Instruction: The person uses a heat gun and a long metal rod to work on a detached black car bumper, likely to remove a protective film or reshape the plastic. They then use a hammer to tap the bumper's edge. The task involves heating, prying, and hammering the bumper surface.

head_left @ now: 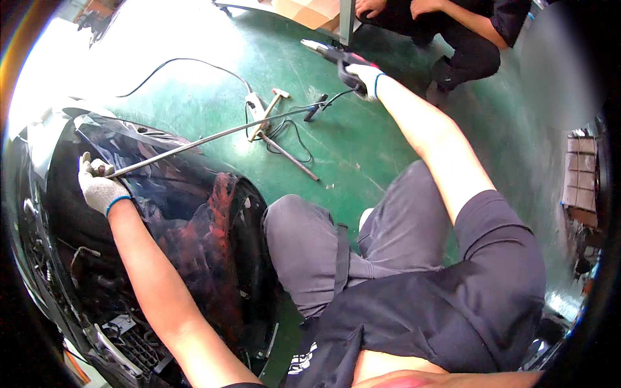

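Note:
My left hand (102, 185), in a whitish knit glove with a blue cuff, is closed around the near end of a long thin metal rod (197, 142). The rod slants up and right to a dark crossways handle (315, 108) over the floor. Below the rod lies a glossy dark car body panel (174, 194) with a reddish patch by the wheel arch. Out at the upper right, my gloved right hand (364, 81) grips a black and red gun-shaped tool (341, 57). Its pale tapered nozzle points left and up, and a black cord runs from its grip.
On the green floor (362, 152) are a T-shaped tool (270, 111), a whitish power strip (254, 103), tangled cable and a thin bar (291, 157). Another person (462, 55) crouches at the upper right, near a cart with a cardboard box (310, 13). Shelving (581, 171) stands far right.

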Motion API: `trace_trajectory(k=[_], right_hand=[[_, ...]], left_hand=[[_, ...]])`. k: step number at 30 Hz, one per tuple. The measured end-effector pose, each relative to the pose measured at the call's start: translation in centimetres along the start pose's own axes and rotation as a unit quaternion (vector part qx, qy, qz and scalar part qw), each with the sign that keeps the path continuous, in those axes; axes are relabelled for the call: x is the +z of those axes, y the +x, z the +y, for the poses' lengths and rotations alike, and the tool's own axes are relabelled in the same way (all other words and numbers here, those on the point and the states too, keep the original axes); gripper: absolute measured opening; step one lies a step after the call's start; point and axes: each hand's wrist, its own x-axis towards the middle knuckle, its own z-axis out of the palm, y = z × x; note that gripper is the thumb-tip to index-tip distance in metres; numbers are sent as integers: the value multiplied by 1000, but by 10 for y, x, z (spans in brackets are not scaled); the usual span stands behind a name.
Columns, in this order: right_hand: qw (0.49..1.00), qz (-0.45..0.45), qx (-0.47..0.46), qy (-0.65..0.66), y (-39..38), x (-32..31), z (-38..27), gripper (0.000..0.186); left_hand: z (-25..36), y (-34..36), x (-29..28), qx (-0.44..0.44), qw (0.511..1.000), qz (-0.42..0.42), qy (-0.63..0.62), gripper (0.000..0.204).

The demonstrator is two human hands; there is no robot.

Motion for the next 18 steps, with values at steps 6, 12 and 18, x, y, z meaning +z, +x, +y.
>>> trace_trajectory(k=[6, 12, 18], right_hand=[[973, 101, 141, 155, -6, -51, 116, 24], [859, 95, 115, 490, -9, -91, 204, 27], [889, 230, 121, 376, -17, -92, 224, 30]], left_hand=[[15, -13, 5, -4, 1000, -10, -11, 30], [64, -18, 12, 29, 971, -187, -144, 34], [142, -58, 44, 126, 985, -113, -30, 39]])
